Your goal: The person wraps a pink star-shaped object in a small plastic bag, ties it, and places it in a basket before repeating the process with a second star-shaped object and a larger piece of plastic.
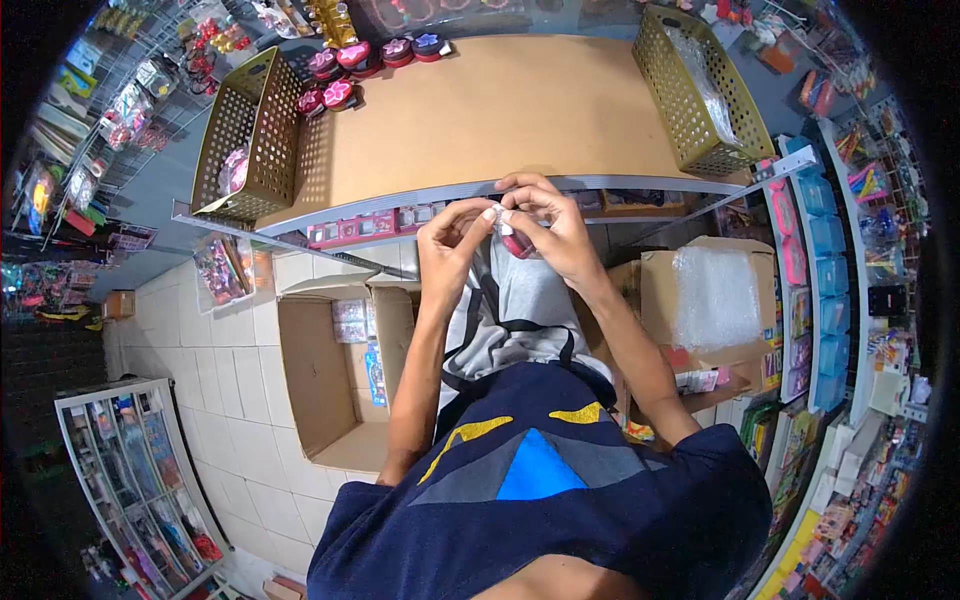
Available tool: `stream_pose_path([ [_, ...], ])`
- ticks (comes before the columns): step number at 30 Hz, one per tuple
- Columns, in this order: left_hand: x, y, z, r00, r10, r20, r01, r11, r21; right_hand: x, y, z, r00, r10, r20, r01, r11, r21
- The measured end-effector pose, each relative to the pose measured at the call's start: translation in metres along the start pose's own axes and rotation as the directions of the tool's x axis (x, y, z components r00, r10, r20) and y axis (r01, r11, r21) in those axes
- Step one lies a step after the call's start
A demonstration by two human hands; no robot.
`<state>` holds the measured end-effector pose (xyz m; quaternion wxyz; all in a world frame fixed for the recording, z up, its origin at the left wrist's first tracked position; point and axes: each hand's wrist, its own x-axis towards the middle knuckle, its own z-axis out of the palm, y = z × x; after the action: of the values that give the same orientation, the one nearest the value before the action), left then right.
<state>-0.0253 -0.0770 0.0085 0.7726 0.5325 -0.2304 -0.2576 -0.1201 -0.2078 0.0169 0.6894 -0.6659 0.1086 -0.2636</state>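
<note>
Both my hands are raised just in front of the shelf edge, close together. In my right hand (557, 232) is a small dark pink case (517, 243), partly hidden by the fingers. A whitish bit (497, 212), perhaps wrapping, shows at the top of it. My left hand (452, 250) pinches at this whitish bit with thumb and forefinger. On the shelf board (490, 110) beyond, several small round pink and red cases (358, 57) with flower-shaped tops stand at the back left, along with a blue-topped one (430, 45).
Olive perforated baskets stand at the shelf's left (270, 140) and right (690, 100) ends. Below the board is a lower shelf with pink boxes (375, 224). An open cardboard box (320, 390) sits on the tiled floor at left; another box with bubble wrap (715, 300) is at right.
</note>
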Motion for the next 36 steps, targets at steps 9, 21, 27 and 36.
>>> stream_pose_path([
  [9, -0.010, -0.002, 0.008, 0.927, 0.372, -0.041, -0.295, 0.795, 0.531, -0.012, 0.006, 0.017, 0.956, -0.256, -0.145, 0.189, 0.913, -0.361],
  [21, -0.001, 0.004, -0.003, 0.956, 0.248, 0.157, -0.290, 0.880, 0.376, -0.008, -0.012, 0.018, 0.924, -0.374, -0.084, 0.286, 0.819, -0.497],
  [27, -0.007, 0.010, -0.001, 0.956, 0.222, 0.190, -0.287, 0.840, 0.461, -0.013, -0.002, 0.013, 0.960, -0.270, -0.076, 0.219, 0.893, -0.394],
  [36, -0.008, -0.003, -0.006, 0.993, 0.012, 0.121, -0.036, 0.980, 0.196, -0.022, -0.009, 0.020, 0.933, -0.356, -0.045, 0.303, 0.849, -0.433],
])
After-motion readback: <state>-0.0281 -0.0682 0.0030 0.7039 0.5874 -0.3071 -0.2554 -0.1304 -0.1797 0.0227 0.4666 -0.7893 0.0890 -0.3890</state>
